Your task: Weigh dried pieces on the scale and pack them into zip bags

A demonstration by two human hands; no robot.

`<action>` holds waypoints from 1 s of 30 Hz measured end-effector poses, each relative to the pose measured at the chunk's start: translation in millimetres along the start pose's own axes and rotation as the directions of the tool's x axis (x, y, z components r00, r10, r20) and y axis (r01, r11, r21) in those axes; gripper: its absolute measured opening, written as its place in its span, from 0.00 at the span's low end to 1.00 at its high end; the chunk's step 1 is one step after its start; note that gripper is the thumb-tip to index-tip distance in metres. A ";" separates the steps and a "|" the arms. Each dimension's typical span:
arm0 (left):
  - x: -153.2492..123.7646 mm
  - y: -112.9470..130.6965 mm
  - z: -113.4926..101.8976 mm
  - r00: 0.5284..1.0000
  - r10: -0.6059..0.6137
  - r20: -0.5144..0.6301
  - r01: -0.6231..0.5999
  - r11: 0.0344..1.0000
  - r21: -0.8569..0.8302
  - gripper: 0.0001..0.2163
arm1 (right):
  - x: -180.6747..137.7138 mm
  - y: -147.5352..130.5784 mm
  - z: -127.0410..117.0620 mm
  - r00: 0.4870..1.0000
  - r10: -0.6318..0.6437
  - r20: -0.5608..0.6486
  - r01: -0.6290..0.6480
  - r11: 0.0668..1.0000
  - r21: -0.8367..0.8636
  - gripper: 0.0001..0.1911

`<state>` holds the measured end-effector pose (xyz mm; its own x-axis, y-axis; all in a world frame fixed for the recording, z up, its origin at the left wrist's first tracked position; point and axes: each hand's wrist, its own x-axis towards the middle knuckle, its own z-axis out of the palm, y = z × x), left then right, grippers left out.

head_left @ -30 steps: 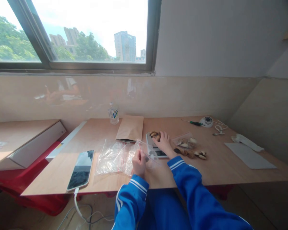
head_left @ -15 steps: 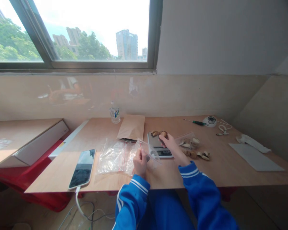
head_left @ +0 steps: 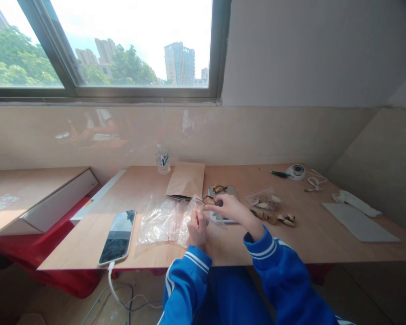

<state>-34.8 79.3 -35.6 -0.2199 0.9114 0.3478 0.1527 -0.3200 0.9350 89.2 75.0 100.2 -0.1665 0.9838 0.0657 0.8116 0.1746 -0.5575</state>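
My left hand pinches the red-striped rim of a small clear zip bag and holds it up off the table. My right hand grips a brown dried mushroom piece right at the bag's mouth. Behind them sits a small digital scale with another mushroom piece on its platform. More mushroom pieces lie loose on the wood to the right, beside a filled zip bag.
A pile of clear zip bags lies left of my hands, next to a phone on a charging cable. A brown paper envelope, a small bottle, a screwdriver, a tape roll and a grey sheet are on the table.
My right hand left the scale with a mushroom piece and came back to the mouth of the bag. My left hand kept the bag held up.
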 end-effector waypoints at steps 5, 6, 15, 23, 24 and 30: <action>-0.3 -0.1 0.6 1.000 -0.007 -0.019 0.008 1.000 0.019 0.17 | -2.1 -2.3 0.6 0.997 0.041 -0.068 -0.045 0.997 -0.059 0.16; -0.4 0.1 0.6 1.000 -0.010 -0.015 0.010 1.000 0.018 0.17 | -2.1 -2.1 1.9 0.995 0.050 -0.092 -0.057 0.996 -0.070 0.14; 0.7 4.3 0.0 0.998 -0.042 -0.045 0.042 0.999 -0.010 0.16 | -0.2 -5.1 9.9 0.977 0.002 -0.214 0.047 0.973 0.226 0.16; 0.2 6.9 -0.1 0.997 -0.042 -0.066 0.038 0.998 -0.057 0.16 | -4.6 -9.0 13.7 0.921 0.062 -0.384 -0.003 0.988 0.152 0.22; 0.3 6.7 -0.4 0.997 -0.042 -0.068 0.038 0.998 -0.057 0.16 | -6.0 -7.8 13.0 0.937 0.052 -0.344 -0.034 0.998 0.059 0.23; 0.9 7.0 -0.5 0.997 -0.040 -0.062 0.037 0.998 -0.053 0.16 | 3.8 20.9 9.6 0.870 0.027 -0.491 -0.075 0.994 -0.077 0.22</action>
<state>-34.4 77.8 -28.8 -0.2855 0.9056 0.3137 0.0930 -0.2996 0.9495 100.2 81.9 80.9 0.1524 0.8806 0.4487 0.8625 0.1032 -0.4955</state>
